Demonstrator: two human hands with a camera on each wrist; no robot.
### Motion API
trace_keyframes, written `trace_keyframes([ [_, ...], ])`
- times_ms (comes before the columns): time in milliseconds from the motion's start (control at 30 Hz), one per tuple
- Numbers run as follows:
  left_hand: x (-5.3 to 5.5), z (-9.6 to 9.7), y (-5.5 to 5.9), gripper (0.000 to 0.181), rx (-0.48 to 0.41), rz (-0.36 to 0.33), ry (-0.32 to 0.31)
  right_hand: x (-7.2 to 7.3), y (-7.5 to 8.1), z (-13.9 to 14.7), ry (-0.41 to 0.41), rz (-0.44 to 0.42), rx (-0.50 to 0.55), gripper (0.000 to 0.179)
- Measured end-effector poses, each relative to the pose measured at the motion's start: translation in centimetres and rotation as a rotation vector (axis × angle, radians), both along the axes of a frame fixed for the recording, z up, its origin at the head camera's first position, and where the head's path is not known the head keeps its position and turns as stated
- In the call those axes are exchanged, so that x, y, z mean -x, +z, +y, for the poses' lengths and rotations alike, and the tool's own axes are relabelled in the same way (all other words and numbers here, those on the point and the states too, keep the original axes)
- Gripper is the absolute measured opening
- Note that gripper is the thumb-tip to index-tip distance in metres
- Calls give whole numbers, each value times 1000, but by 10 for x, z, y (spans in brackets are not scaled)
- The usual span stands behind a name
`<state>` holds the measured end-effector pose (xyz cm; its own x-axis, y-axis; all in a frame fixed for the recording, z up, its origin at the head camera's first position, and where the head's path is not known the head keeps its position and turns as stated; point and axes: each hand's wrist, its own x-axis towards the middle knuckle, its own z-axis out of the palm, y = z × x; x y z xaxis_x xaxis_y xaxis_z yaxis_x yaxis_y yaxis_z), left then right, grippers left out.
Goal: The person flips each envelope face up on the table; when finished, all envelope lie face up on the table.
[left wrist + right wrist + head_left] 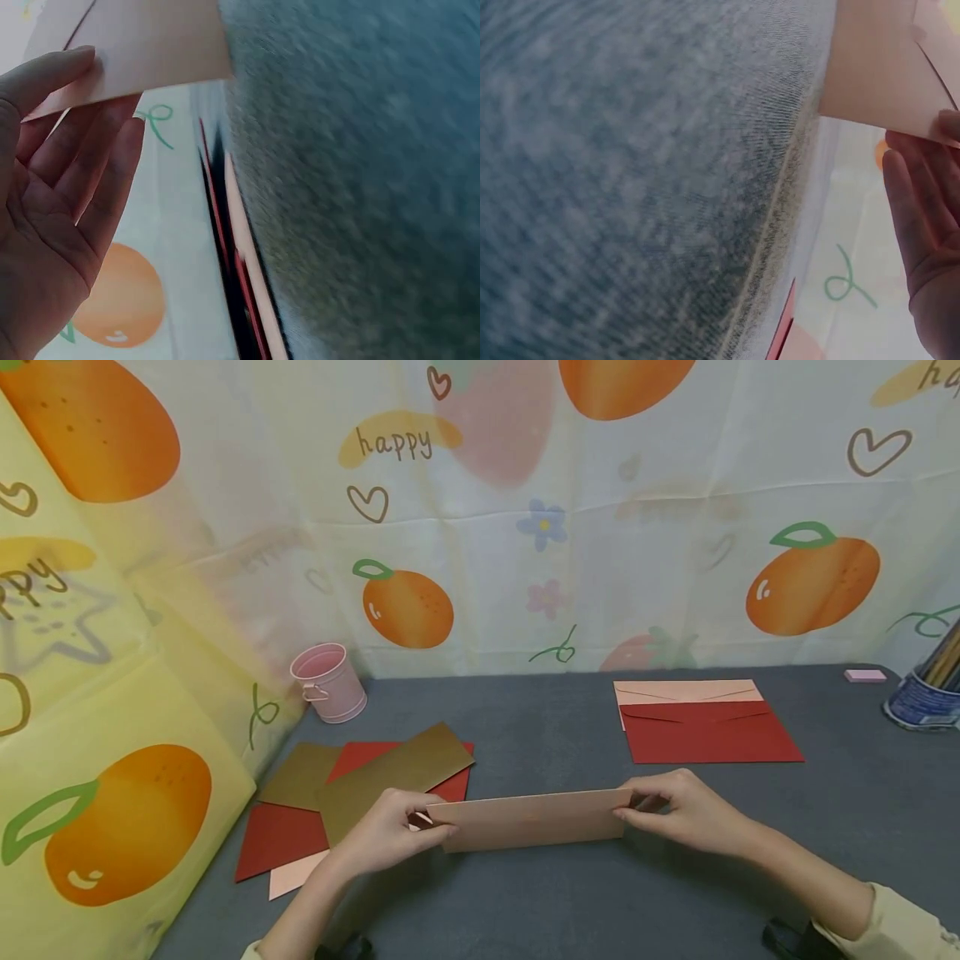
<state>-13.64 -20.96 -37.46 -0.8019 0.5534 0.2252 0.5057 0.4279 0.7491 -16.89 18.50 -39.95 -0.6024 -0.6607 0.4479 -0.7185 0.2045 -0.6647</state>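
A pale pink envelope (pixel 528 822) is raised above the grey table in the head view, its long side running left to right. My left hand (pixel 390 831) pinches its left end between thumb and fingers, and my right hand (pixel 686 810) pinches the right end the same way. In the left wrist view the thumb of the left hand (pixel 56 180) lies on the envelope's face (pixel 165 45), with fingers behind. A dark flap line shows near the thumb. The right wrist view has the right hand (pixel 930 202) at the envelope's edge, partly cut off by the frame.
Overlapping gold (pixel 397 768), red (pixel 281 839) and pink envelopes lie to the left. Back right, a red envelope (pixel 712 735) overlaps a pink one (pixel 682 691). A pink bucket (pixel 330 683) stands back left; a pencil holder (pixel 926 697) and pink eraser-like block (pixel 865 676) are far right.
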Motion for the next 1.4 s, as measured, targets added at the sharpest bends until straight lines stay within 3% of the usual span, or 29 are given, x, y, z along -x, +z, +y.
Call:
trace_keyframes([
  [267,3,-7,-9,6,61,-55,40,1,0,3,-8,-128,-138,11],
  [500,4,-9,-13,5,73,-73,20,0,1,4,-8,-124,-203,18],
  [867,6,-4,-14,7,65,-63,12,-1,-1,10,-47,-85,-214,17],
  [1033,11,5,-16,10,62,-40,1,-3,1,20,-77,-121,-199,14],
  [1200,17,22,-14,10,51,-67,12,-6,3,35,-138,-169,-173,8],
  [1400,25,47,-16,6,-2,-129,21,-8,6,57,-285,-220,-186,6],
])
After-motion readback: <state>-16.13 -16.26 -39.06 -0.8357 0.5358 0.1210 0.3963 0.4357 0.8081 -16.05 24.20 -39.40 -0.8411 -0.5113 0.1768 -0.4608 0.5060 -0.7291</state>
